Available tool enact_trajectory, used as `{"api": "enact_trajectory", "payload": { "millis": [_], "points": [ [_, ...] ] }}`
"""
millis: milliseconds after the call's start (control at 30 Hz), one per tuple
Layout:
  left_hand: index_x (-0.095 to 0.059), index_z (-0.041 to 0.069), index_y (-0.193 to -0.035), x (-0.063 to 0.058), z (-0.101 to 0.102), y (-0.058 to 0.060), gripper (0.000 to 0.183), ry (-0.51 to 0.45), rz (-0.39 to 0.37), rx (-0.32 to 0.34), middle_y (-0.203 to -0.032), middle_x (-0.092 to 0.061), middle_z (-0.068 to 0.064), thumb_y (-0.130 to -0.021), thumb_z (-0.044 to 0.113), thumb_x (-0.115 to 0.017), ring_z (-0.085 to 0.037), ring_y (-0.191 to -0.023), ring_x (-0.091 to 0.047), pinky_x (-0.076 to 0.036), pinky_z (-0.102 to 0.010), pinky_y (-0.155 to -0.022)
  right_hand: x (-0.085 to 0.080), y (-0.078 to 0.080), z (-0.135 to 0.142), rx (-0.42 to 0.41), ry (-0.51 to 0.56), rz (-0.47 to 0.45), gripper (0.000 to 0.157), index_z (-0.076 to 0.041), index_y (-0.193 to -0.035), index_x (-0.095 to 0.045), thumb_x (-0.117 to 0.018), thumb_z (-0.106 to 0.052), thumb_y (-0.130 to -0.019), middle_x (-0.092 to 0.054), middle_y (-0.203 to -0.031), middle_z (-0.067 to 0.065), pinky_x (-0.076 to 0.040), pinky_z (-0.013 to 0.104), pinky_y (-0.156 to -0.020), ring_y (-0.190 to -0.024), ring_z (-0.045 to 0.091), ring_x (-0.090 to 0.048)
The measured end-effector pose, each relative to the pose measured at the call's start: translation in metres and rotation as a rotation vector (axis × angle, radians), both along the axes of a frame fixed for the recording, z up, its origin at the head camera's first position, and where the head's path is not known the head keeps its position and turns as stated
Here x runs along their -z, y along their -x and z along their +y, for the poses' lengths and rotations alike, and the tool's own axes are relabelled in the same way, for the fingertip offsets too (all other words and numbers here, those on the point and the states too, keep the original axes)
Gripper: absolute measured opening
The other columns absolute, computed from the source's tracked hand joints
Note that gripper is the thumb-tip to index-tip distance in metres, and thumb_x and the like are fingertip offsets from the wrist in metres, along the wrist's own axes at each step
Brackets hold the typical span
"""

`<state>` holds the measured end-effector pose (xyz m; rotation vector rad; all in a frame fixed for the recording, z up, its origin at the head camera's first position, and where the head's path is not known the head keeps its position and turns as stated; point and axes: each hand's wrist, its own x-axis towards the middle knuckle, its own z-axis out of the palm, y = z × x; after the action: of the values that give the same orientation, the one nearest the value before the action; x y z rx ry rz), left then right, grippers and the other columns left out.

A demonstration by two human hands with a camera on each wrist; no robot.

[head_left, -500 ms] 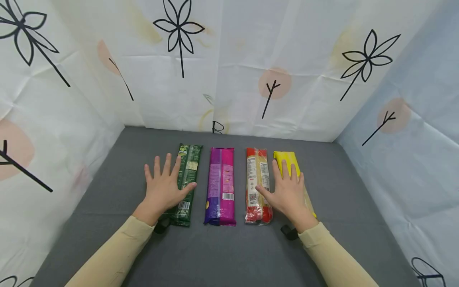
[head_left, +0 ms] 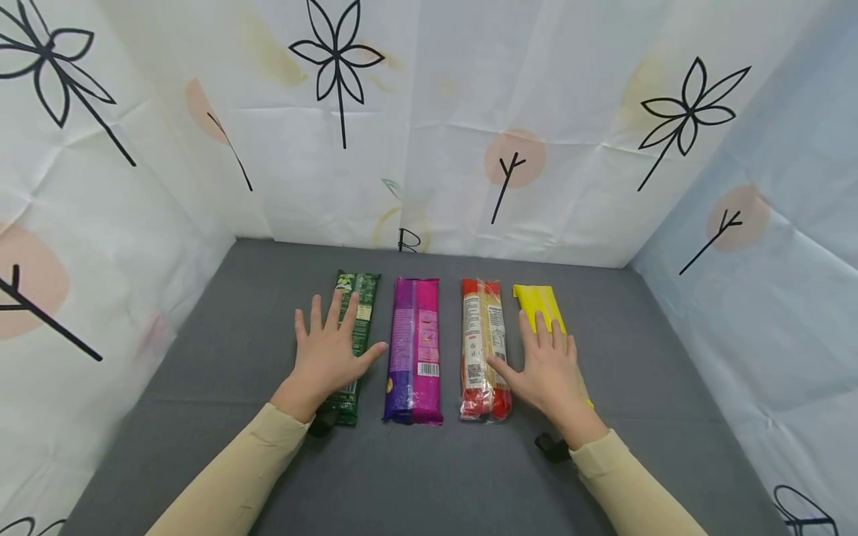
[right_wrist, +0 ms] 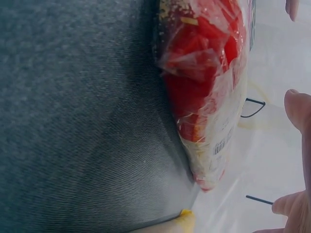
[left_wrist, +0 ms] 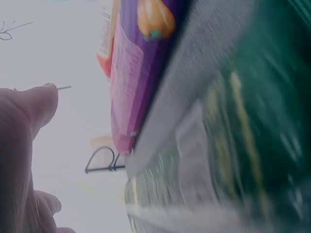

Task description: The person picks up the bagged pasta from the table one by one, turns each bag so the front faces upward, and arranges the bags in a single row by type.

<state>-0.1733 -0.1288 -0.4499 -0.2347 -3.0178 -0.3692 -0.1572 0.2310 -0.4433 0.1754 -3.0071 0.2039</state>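
Note:
Four-abreast packets is more than I count, so several long packets lie in a row. My left hand (head_left: 325, 361), fingers spread, is above the dark green packet (head_left: 362, 327) and hides part of it; the left wrist view shows the green packet (left_wrist: 252, 136) below the hand. Right of it lies a purple and pink packet (head_left: 414, 350). Beyond that is a red packet (head_left: 484, 406) with a clear, pale middle. My right hand (head_left: 546, 372), also spread, hovers over the yellow packet (head_left: 539, 299), its thumb over the red one's edge. Neither hand holds anything.
The packets lie on a grey cloth-covered table (head_left: 429, 476). White patterned curtains (head_left: 442, 89) stand behind it and along both sides. A dark wrist strap piece (head_left: 551, 448) sits under the right wrist.
My left hand has moved right and slightly nearer to me, further over the green packet. The right hand has shifted slightly right and nearer too. The packets lie as before.

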Motion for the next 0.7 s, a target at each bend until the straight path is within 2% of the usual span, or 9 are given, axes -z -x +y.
{"api": "enact_trajectory", "payload": {
  "millis": [267,400,567,700],
  "points": [
    [-0.002,0.019,-0.157,-0.001,0.03,0.003,0.101,-0.021,-0.013,0.036,-0.161,0.0,-0.013,-0.084,0.078,-0.041,-0.041,-0.143,0.011,0.005,-0.063,-0.11,0.003,-0.009,0.008,-0.023,0.096,-0.015,0.103,-0.011,-0.156,-0.015,-0.051,-0.074,-0.082,-0.022,-0.155,0.022,-0.016,0.062,-0.11,-0.138,0.046,-0.019],
    [-0.003,0.02,-0.157,0.0,0.053,0.003,0.1,-0.063,0.0,0.066,-0.161,-0.004,-0.011,-0.085,0.077,-0.04,-0.04,-0.144,0.007,-0.002,-0.061,-0.111,0.002,-0.015,0.016,-0.037,0.159,0.021,0.1,-0.008,-0.154,-0.021,-0.053,-0.071,-0.084,-0.029,-0.152,0.022,-0.024,0.062,-0.107,-0.137,0.043,-0.025],
    [-0.003,0.02,-0.157,0.0,0.086,-0.003,0.096,-0.161,-0.006,0.15,-0.161,-0.009,-0.009,-0.087,0.075,-0.039,-0.041,-0.144,-0.004,-0.012,-0.058,-0.112,0.003,-0.023,0.024,-0.004,0.229,0.025,0.097,-0.008,-0.153,-0.022,-0.053,-0.069,-0.085,-0.032,-0.151,0.02,-0.029,0.063,-0.104,-0.135,0.041,-0.029],
    [-0.01,0.019,-0.157,-0.004,0.109,-0.004,0.093,-0.259,0.021,0.207,-0.16,-0.017,-0.007,-0.088,0.069,-0.046,-0.04,-0.142,-0.018,-0.023,-0.057,-0.11,0.005,-0.027,0.029,0.039,0.309,0.033,0.095,-0.008,-0.154,-0.021,-0.054,-0.066,-0.087,-0.033,-0.15,0.022,-0.031,0.065,-0.101,-0.131,0.043,-0.034]
  ]
}}
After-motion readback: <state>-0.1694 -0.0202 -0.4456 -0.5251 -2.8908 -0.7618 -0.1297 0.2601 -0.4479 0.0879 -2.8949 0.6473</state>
